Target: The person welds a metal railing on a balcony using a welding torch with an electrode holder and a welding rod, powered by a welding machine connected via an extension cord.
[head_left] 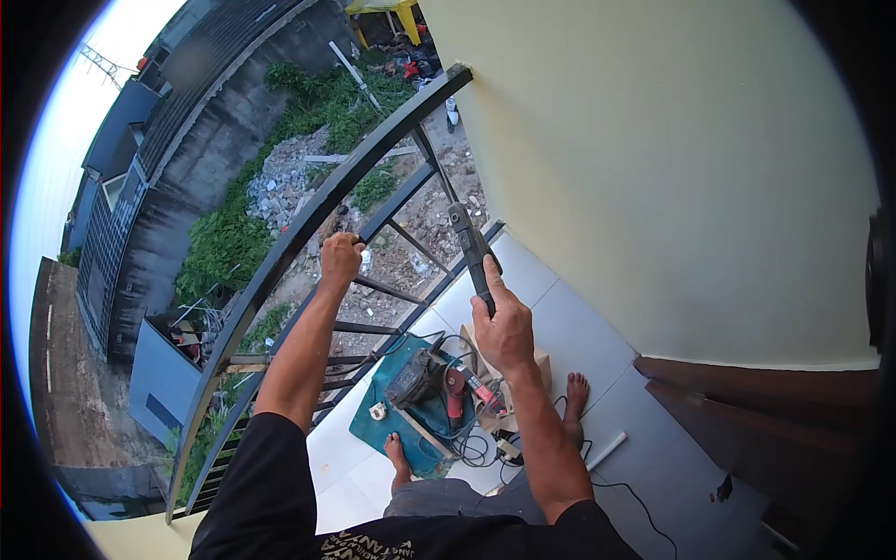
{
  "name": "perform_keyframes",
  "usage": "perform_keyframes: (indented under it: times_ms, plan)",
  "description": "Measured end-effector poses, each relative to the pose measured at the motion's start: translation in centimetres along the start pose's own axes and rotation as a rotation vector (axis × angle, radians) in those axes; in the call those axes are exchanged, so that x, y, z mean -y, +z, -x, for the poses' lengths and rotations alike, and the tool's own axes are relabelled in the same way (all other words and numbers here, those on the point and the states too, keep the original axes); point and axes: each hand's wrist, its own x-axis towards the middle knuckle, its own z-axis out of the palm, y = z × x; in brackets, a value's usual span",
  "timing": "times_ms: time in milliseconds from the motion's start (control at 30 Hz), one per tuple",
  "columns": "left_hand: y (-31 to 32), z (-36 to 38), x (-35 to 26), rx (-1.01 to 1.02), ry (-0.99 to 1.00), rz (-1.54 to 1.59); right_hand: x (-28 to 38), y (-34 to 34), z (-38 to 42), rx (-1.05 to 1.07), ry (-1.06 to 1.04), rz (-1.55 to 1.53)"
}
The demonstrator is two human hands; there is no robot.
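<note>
Both hands are clamped: the left hand (340,254) grips the dark metal railing (308,219), the right hand (505,329) holds a long black tool (471,252) upright just beside the bars; best to brace on the rail and guide the tool steadily; power tools (439,387) lie on the tiled floor (569,327) below.

we note a balcony in daylight with a pale white tiled floor (569,327) and a light yellow wall (653,159) on the right. a dark brown wooden door frame (747,401) sits low right. below we see rubble (280,182), green weeds (224,243) and a grey corrugated roof (210,61).
</note>
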Motion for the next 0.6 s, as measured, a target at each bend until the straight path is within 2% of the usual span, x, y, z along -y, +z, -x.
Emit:
perform_keyframes:
  times_ms: [600]
  plan:
    - [0.2,0.0,0.0,-0.037,0.033,-0.031,1.1,-0.1,-0.1,0.024,0.074,-0.061]
